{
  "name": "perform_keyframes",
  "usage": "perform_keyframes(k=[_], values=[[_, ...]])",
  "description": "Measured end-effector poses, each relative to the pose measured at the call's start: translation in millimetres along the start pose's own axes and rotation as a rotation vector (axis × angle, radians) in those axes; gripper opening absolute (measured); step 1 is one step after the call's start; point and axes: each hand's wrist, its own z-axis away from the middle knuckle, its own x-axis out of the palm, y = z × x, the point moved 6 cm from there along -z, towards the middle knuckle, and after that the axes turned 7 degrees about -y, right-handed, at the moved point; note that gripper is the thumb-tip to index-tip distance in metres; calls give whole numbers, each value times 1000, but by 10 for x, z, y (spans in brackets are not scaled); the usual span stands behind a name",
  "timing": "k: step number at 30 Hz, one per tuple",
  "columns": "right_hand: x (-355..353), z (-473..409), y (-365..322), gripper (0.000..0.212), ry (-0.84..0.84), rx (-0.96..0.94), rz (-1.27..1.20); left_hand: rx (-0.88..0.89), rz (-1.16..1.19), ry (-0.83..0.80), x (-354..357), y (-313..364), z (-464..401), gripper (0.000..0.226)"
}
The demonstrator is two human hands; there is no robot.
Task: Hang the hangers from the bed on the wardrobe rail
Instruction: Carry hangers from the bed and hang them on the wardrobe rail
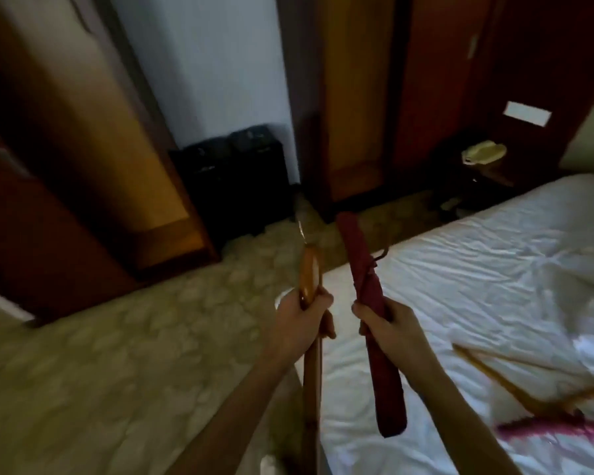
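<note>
My left hand (pixel 300 318) grips a wooden hanger (pixel 310 279) seen edge-on, its metal hook pointing away toward the floor. My right hand (pixel 384 323) holds a dark red padded hanger (pixel 367 303), also edge-on, its hook near the top. Both are held above the left edge of the bed (pixel 477 255), which has a rumpled white sheet. On the sheet at the lower right lie another wooden hanger (pixel 515 389) and a pink padded hanger (pixel 549 428), both blurred. The wardrobe (pixel 66 159) stands at the left with its doors dark; its rail is hidden.
Patterned carpet (pixel 134 337) covers the floor between bed and wardrobe. Black luggage (pixel 234 180) stands against the white wall. Wooden doors (pixel 357 114) are behind it, and a dark bedside table holds a pale telephone (pixel 483 153).
</note>
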Motion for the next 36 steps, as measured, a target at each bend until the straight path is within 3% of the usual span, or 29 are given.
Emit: perform_keyframes(k=[8,14,26,36], values=[[2028,-1065,-1374,29,-348,-123,26,92,80,371,-2475,47,-379,11],[3465,-1848,-2336,23,-433,-222,48,177,79,500,-4173,312,-793,12],[5307,-3376,-3612,30,-500,-273,48,229,125,506,-6494,712,-1790,16],[6801,-5427,-4385,38,-512,-292,-16,198,44,450,-8461,759,-3679,24]])
